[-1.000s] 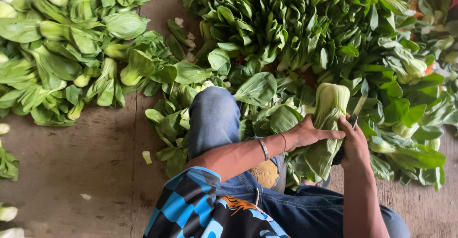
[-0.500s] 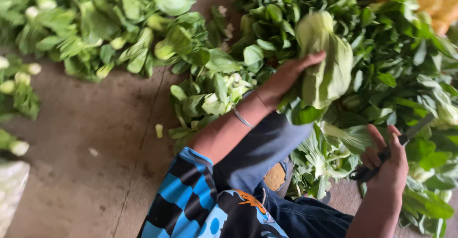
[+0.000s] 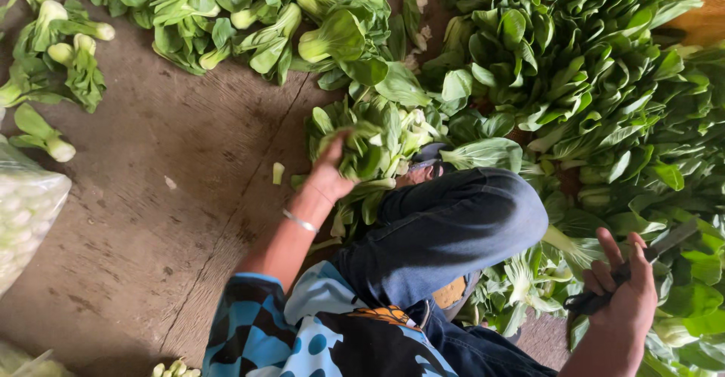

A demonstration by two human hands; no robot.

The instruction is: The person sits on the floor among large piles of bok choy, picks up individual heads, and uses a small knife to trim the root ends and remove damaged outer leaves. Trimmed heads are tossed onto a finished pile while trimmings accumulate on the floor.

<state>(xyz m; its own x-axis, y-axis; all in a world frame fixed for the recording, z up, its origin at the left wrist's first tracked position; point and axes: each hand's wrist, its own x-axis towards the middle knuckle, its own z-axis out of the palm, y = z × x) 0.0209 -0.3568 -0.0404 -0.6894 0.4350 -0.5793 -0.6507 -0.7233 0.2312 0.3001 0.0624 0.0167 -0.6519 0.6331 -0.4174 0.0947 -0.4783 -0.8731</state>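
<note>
My left hand (image 3: 328, 171) reaches forward past my knee, its fingers curled over a green bok choy (image 3: 361, 150) on top of a small heap (image 3: 400, 124) on the concrete floor. A thin bracelet (image 3: 300, 221) circles that wrist. Low at the right, my right hand (image 3: 621, 290) grips a dark-handled knife (image 3: 664, 242) whose blade points up and right over the leaves. My bent knee in blue jeans (image 3: 461, 222) lies between the two hands.
A large pile of bok choy (image 3: 581, 67) fills the right side. Another pile (image 3: 226, 10) runs along the top left, with loose heads (image 3: 57, 67) at the far left. A clear plastic bag (image 3: 23, 211) of pale stalks sits at the left edge. A cut stem piece (image 3: 278, 172) lies on the floor.
My left hand lifted a bok choy from beside my right hand and carried it left onto the small heap. My right hand dropped back to the lower right with the knife.
</note>
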